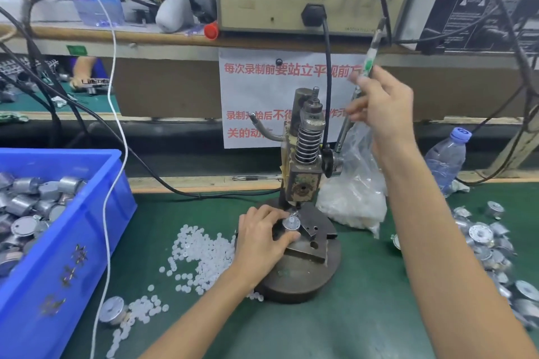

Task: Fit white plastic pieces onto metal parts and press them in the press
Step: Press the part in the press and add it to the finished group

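1 press [306, 137], 1 blue bin [96, 213], 1 btl [446, 162]

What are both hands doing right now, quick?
Left hand: closed, holding the metal part under the press.
Right hand: closed, gripping the press lever.

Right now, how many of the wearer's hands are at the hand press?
2: left hand pinching the round silver metal part on the round press base; right hand gripping the raised lever handle. None hidden.

right hand [380, 103] blurred, blue crate [87, 230] cut off left
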